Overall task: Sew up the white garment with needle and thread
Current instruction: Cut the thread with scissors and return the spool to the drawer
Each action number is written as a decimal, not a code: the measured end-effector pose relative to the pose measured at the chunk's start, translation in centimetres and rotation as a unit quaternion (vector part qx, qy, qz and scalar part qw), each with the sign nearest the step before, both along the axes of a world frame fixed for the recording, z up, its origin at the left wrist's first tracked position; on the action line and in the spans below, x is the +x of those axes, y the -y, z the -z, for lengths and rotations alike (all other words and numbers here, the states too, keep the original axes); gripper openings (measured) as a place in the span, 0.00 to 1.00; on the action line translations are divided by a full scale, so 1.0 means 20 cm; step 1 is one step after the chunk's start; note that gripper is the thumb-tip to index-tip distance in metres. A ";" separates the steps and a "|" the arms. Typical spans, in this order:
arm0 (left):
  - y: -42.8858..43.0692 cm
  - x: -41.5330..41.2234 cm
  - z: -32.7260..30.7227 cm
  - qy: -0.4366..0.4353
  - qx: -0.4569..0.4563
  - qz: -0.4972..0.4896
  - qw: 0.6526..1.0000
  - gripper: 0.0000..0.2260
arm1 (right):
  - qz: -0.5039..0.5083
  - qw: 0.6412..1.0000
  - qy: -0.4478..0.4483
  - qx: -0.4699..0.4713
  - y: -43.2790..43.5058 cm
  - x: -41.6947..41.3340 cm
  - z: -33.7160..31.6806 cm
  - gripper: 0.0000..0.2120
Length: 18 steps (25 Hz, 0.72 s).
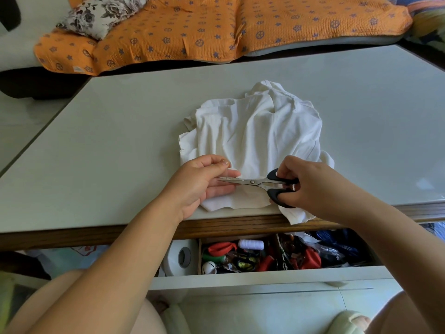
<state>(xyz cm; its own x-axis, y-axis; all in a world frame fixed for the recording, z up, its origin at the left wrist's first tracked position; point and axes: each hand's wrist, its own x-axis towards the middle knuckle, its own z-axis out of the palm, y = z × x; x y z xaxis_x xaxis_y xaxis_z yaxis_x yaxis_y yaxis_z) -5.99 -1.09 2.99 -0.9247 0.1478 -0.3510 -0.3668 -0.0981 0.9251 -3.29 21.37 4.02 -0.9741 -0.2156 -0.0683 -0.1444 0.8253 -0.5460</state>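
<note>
Open drawer (pixel 240 277), below the white garment's near hem: white thread spool (pixel 251 244), tape roll (pixel 184 256), mixed clutter

White garment (pixel 255 131): crumpled on the table (pixel 120 141), near corner hanging over the wooden edge

Left hand (pixel 202 182): over the garment's near-left corner, forearm angled in from the lower left; thumb and forefinger pinched on a thread (pixel 227 173) held taut and upright, remaining fingers straight beneath the blades

Right hand (pixel 310 182): over the garment's near-right corner, wrist raised; thumb and fingers curled through the black handles of the scissors (pixel 252 182), blades nearly together, tips pointing left and meeting the thread

Orange quilt (pixel 204 27): beyond the garment, past the table's far edge
</note>
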 end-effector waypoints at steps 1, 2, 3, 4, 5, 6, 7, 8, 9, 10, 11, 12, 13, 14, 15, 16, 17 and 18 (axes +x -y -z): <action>0.00 0.00 0.00 0.000 -0.001 0.001 1.000 0.04 | -0.004 1.000 0.000 0.003 0.00 0.00 0.00 0.12; 0.00 0.00 0.00 0.000 -0.002 0.000 1.000 0.04 | -0.007 1.000 0.000 0.006 0.01 0.00 0.00 0.13; 0.00 0.00 0.01 0.000 -0.003 0.000 1.000 0.04 | -0.009 1.000 -0.002 0.009 0.00 0.00 0.00 0.13; 0.00 0.00 0.01 0.000 -0.004 -0.001 1.000 0.04 | -0.011 1.000 -0.004 0.013 0.00 0.00 0.00 0.13; 0.00 -0.01 0.01 0.000 -0.004 -0.002 1.000 0.04 | -0.014 1.000 -0.007 0.018 0.00 -0.01 0.00 0.13; 0.00 -0.01 0.01 0.000 -0.005 -0.001 1.000 0.04 | -0.018 1.000 -0.009 0.023 0.00 -0.01 0.00 0.13; 0.00 -0.01 0.01 -0.001 -0.005 -0.001 1.000 0.04 | -0.022 0.999 -0.011 0.030 0.00 -0.01 0.01 0.14; 0.00 -0.01 0.00 -0.001 -0.003 0.000 1.000 0.04 | -0.027 0.999 -0.013 0.037 0.00 -0.01 0.01 0.14; 0.00 -0.01 0.00 -0.001 -0.001 0.000 1.000 0.04 | -0.030 0.998 -0.014 0.044 0.00 -0.01 0.01 0.14; 0.00 0.00 0.00 0.000 0.003 -0.001 1.000 0.03 | -0.033 0.998 -0.015 0.049 0.00 0.00 0.02 0.14; 0.00 0.00 0.00 0.002 0.008 -0.002 1.000 0.03 | -0.035 0.998 -0.017 0.052 0.00 0.00 0.02 0.14; 0.00 0.00 0.00 0.004 0.011 -0.002 1.000 0.03 | -0.035 0.998 -0.018 0.053 0.00 -0.01 0.02 0.14; 0.00 0.00 0.00 0.006 0.014 -0.003 1.000 0.03 | -0.036 0.998 -0.019 0.054 0.00 -0.01 0.01 0.14; 0.00 0.00 0.00 0.007 0.015 -0.003 1.000 0.03 | -0.036 0.998 -0.019 0.054 0.01 -0.01 0.01 0.14; 0.00 -0.01 0.00 0.008 0.017 -0.004 1.000 0.03 | -0.037 0.998 -0.019 0.055 0.01 -0.01 0.01 0.14; 0.00 -0.01 0.00 0.009 0.017 -0.004 1.000 0.03 | -0.038 0.998 -0.019 0.055 0.01 0.00 0.01 0.14; 0.00 -0.01 0.00 0.010 0.018 -0.004 1.000 0.02 | -0.039 0.997 -0.019 0.056 0.01 0.00 0.01 0.15; 0.01 -0.01 0.00 0.011 0.018 -0.003 1.000 0.02 | -0.040 0.997 -0.020 0.057 0.01 0.00 0.01 0.14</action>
<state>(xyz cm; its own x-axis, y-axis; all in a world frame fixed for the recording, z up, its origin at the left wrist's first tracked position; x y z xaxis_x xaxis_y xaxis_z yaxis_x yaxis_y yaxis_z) -6.12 -1.23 3.05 -0.9178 0.1543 -0.3658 -0.3861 -0.1329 0.9128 -3.39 21.10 3.85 -0.9563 -0.2865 -0.0591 -0.2324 0.8667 -0.4413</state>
